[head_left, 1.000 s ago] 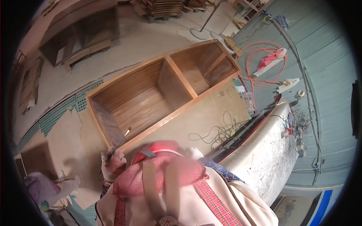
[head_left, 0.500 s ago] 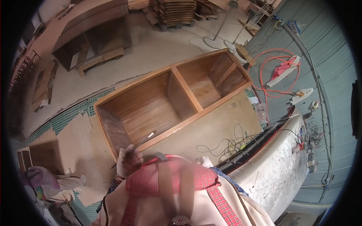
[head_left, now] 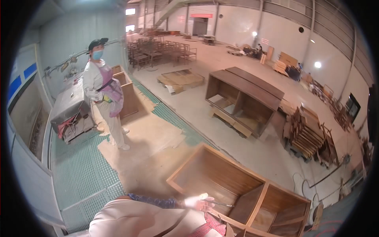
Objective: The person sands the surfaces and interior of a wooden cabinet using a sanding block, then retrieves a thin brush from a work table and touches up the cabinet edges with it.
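My left hand [head_left: 199, 202] reaches over the near edge of a brown wooden cabinet frame [head_left: 263, 197] with two open compartments. Its fingers are closed around a slim dark brush-like tool [head_left: 224, 204], whose far end points into the larger compartment. The tool's exact kind is too small to make out. No part of my right hand shows.
A masked co-worker [head_left: 106, 85] stands at the left beside another cabinet [head_left: 129, 94]. Cardboard [head_left: 152, 136] and green grating [head_left: 83, 173] cover the floor. Beyond stand a dark cabinet [head_left: 246, 98], stacked wooden parts [head_left: 308, 138] and several chair frames [head_left: 162, 51].
My view has swung left and up, bringing the co-worker and the hall into sight. My right hand has left the picture. The slim tool stays in my left hand.
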Motion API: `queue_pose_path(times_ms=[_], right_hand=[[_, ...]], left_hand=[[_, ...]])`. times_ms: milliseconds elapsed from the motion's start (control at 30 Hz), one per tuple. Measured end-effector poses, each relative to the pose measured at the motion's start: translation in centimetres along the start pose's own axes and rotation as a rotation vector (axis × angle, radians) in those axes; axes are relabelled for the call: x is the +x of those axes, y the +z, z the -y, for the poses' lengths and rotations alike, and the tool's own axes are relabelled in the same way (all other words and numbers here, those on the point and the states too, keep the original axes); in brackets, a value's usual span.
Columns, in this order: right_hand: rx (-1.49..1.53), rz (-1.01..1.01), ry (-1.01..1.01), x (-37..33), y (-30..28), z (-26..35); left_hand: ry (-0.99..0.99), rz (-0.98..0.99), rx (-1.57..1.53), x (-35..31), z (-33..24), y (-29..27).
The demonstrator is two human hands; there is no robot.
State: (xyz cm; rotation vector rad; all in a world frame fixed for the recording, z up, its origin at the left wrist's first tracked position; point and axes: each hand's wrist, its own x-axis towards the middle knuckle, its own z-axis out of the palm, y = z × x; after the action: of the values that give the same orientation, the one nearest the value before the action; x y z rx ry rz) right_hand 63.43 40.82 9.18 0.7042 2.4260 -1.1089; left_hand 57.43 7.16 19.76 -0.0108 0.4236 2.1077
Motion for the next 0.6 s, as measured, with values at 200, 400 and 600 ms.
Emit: queue_pose_path(times_ms=[200,400,600], right_hand=[[-0.038,0.083,-0.119,3.0,-0.5,6.9],[-0.002,0.073,-0.074,0.9,1.0,7.4],[0.215,-0.006,0.119,-6.5,4.6,0.8]], left_hand=[[0.086,0.053,-0.006,-0.3,-1.0,-0.4],[0.12,0.163,0.016,-1.5,-2.4,-3.8],[-0.061,-0.073,-0.042,-5.0,-6.4,-4.7]])
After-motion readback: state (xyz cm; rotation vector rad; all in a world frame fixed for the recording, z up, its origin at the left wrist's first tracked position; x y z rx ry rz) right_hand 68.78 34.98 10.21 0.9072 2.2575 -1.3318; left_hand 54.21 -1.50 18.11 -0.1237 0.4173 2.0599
